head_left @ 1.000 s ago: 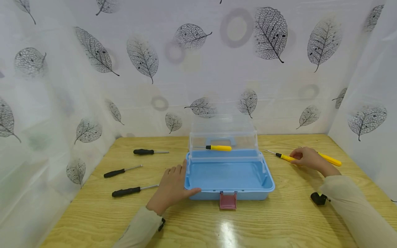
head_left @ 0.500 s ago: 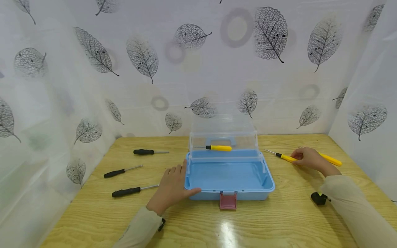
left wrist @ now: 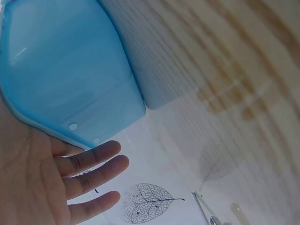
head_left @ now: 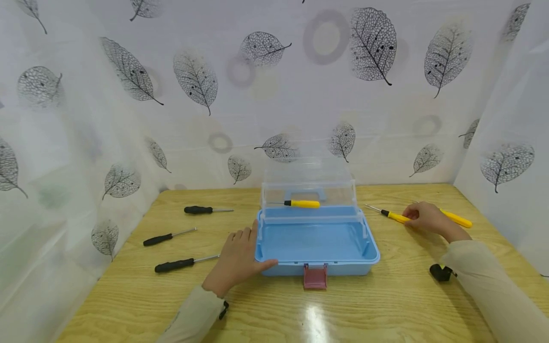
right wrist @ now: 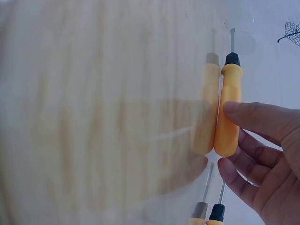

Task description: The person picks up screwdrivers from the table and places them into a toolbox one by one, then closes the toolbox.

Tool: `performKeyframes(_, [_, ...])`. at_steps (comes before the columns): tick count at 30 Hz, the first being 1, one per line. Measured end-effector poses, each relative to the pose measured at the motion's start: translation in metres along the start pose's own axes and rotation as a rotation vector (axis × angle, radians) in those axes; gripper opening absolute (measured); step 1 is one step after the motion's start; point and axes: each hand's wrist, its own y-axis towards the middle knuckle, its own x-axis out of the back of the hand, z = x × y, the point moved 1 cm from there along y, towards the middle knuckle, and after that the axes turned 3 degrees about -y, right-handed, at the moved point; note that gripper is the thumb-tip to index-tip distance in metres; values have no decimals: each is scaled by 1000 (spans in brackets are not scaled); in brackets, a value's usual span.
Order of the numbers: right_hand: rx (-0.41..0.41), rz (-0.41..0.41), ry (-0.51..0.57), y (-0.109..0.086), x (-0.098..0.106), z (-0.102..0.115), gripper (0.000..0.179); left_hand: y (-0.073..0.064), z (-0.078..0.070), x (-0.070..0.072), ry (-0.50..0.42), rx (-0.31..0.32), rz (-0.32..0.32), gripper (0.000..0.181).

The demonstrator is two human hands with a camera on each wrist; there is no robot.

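The fingers (right wrist: 239, 180) of the right hand (head_left: 425, 219) close in a light pinch, thumb on the handle of a yellow screwdriver (head_left: 391, 215) that appears to lie on the bench (head_left: 274, 314), right of the box. With the grip at the handle's butt end, the shank could dip or swing if lifted; a smooth, round handle could also roll from so slight a hold. The second yellow screwdriver (head_left: 456, 218) points its shaft at those fingers, so a careless knuckle could knock it.

The left hand (head_left: 239, 257) grips nothing: its fingers lie extended along the blue box (head_left: 343, 270), thumb at the front rim. Were that hand to push, the box might slide, or jar its raised clear lid (head_left: 339, 193) down. The lowest black screwdriver (head_left: 175, 265), its tip beside this hand, could get nudged.
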Motion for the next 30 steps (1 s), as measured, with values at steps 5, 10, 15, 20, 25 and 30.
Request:
performKeyframes(5, [0, -1, -1, 0, 2, 2, 18, 0, 0, 0, 3, -1, -4, 109])
performKeyframes(10, [15, -15, -11, 1, 3, 4, 16, 0, 0, 0, 16, -2, -15, 109])
performKeyframes(15, [20, -23, -19, 2, 4, 3, 15, 1, 0, 0, 17, 1, -18, 109])
performKeyframes(20, [23, -30, -25, 2, 3, 2, 15, 1, 0, 0, 4, 2, -13, 109])
performKeyframes(25, [25, -33, -23, 0, 2, 2, 15, 1, 0, -1, 7, 2, -9, 109])
performKeyframes(30, [26, -37, -33, -1, 1, 2, 13, 1, 1, -2, 14, -1, -6, 110])
